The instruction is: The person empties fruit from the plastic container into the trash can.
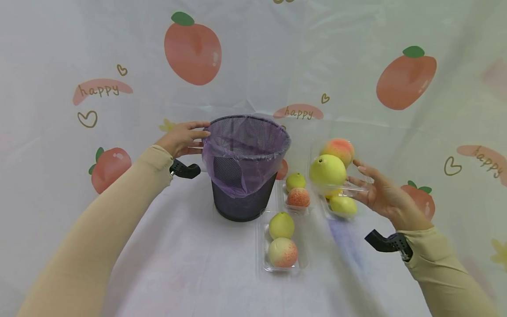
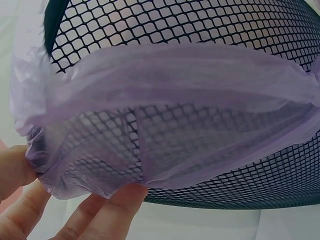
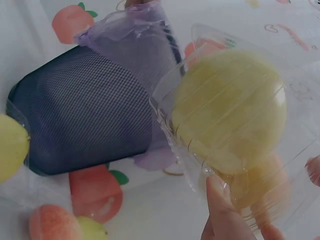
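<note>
A black mesh bin (image 1: 242,207) stands upright, lined with a purple plastic bag (image 1: 253,176) folded over its rim. My left hand (image 1: 183,138) touches the bin's left rim with its fingers fairly straight and spread; in the left wrist view its fingertips (image 2: 127,197) meet the edge of the bag. My right hand (image 1: 382,189) holds a clear plastic box (image 3: 180,145) in the air, right of the bin. Inside the box are a yellow pear-like fruit (image 1: 328,171) and a peach (image 1: 339,149). In the right wrist view the thumb lies against the box's edge.
A clear box (image 1: 264,259) with a yellow fruit and a peach lies in front of the bin. Behind it another box holds a yellow fruit and a reddish peach (image 1: 298,197). Below the held box, yellow fruit (image 1: 343,206) sits in packaging. A printed cloth (image 1: 257,53) hangs behind.
</note>
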`<state>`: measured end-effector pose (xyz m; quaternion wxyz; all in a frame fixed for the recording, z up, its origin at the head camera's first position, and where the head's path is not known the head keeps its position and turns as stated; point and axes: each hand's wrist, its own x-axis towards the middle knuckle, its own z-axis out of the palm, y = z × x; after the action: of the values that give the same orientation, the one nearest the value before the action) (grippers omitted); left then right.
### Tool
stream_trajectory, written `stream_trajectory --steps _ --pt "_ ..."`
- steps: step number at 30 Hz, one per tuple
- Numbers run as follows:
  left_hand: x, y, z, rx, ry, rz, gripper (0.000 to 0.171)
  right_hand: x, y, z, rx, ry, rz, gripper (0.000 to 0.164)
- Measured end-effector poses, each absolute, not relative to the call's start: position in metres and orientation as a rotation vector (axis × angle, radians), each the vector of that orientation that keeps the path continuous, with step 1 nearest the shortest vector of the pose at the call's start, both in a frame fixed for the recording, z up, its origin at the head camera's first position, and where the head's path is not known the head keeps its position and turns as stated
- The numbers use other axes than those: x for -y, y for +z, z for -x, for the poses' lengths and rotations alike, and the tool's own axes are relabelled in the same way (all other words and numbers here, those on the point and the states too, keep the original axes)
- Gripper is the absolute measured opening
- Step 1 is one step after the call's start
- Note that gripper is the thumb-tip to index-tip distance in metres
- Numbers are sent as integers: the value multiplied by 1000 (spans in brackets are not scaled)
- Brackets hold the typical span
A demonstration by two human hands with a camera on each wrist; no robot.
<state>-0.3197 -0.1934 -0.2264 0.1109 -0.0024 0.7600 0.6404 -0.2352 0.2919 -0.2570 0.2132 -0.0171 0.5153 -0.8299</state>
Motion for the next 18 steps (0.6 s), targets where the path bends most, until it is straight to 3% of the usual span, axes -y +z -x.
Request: stream_trajectory --steps 4,10,15,18 --pt "193 -226 320 -2251 1862 6 55 -281 -240 244 -1450 -2337 -20 25" --pt "192 -225 319 -2237 1871 5 56 -268 -216 259 -1475 -2371 -108 41" --pt "193 -226 320 -2222 1879 -3 56 -255 -196 269 -1496 -2396 -159 35" --pt "193 -226 320 -2224 1877 4 56 -248 -187 274 -1543 -2387 -177 42"
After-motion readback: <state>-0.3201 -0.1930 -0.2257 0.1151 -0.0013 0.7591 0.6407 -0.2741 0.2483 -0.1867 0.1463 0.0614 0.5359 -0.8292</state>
